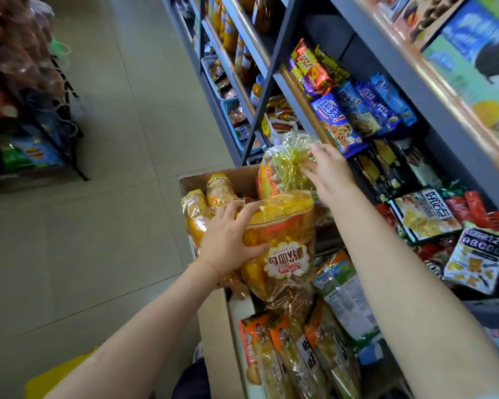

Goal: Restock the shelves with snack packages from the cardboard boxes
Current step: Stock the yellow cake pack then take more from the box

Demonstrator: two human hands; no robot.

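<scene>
Overhead, the head view looks down on two bare forearms reaching over a cardboard box (213, 335) that stands on the tiled floor (113, 139) beside a dark metal shelf unit (386, 90).

Left hand (228, 243): fingers spread and curled over the top edge of a large yellow snack bag (283, 243), thumb pressed against its front face — the bag is gripped and held upright above the box, its printed label upside down to the camera.

Right hand (326, 168): fingertips pinch the gathered neck of a second clear bag (274, 168), at a gold ribbon tie (288, 165). This bag sits just behind the first, at the far end of the box and close to the shelf edge.

Box contents: two more yellow-wrapped packages (208, 203) stand at the far left corner, touching each other. Orange-labelled packs (285, 355) lie side by side at the near end. A green and white package (346, 300) rests under the right forearm.

Shelf contents: blue cookie packs (357, 110) lean in a row on the middle level, with red and yellow packets (311, 67) beside them. On the lower level lie a box printed with letters (478, 260) and a black-bordered snack bag (424, 214) — near each other, among red wrappers.

A second display rack (32, 116) stands across the aisle at left, blurred.
</scene>
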